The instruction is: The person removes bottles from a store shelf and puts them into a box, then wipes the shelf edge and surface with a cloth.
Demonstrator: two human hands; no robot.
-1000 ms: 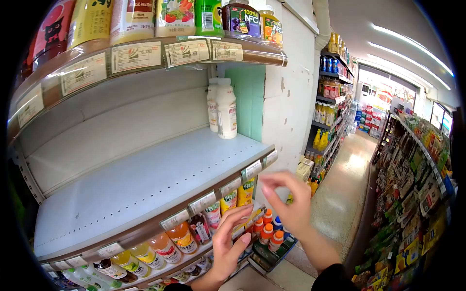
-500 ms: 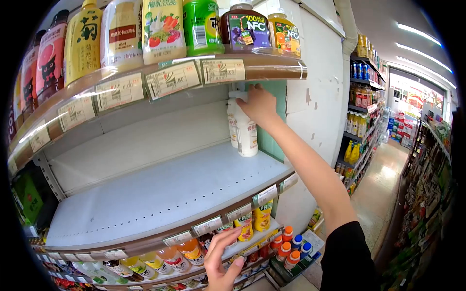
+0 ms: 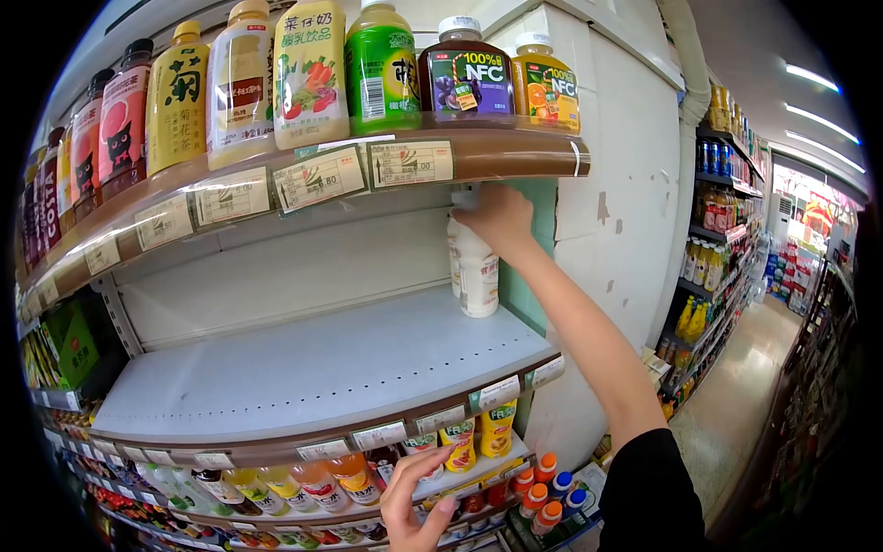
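Atop one white bottle [image 3: 479,281] rests the right hand [image 3: 501,223] (lower earlier).

On my feed I see a plain black sleeve [image 3: 653,492] ending partway along the right arm [image 3: 593,340]; the left hand [image 3: 414,506] and right hand [image 3: 501,221] are bare.

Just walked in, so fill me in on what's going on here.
The person's right hand is at the top of the front white bottle, which stands on the shelf; its grip is partly hidden. Another white bottle stands close behind. The left hand is open and holds nothing.
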